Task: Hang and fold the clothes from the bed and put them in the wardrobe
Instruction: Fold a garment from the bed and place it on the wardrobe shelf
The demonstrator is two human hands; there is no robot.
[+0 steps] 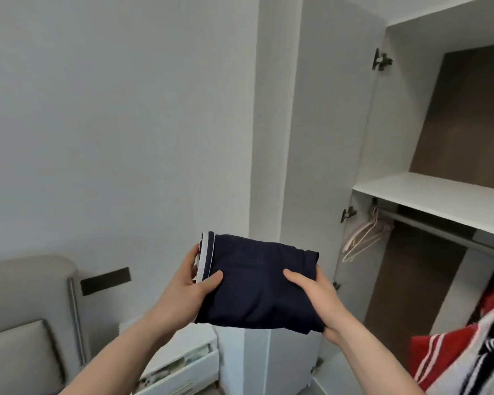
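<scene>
A folded navy garment (254, 283) with a white stripe along its left edge is held up in front of me. My left hand (194, 286) grips its left side, thumb on top and fingers underneath. My right hand (314, 292) grips the right side the same way. The open wardrobe (428, 195) stands to the right, with a white shelf above a hanging rail (439, 232). Pink hangers (365, 235) hang at the rail's left end.
The wardrobe's open door (325, 138) stands just behind the garment. Red, white and navy clothes (468, 352) hang low on the right. A bedside table with an open drawer (180, 366) is below my arms. A padded headboard (26, 309) fills the lower left.
</scene>
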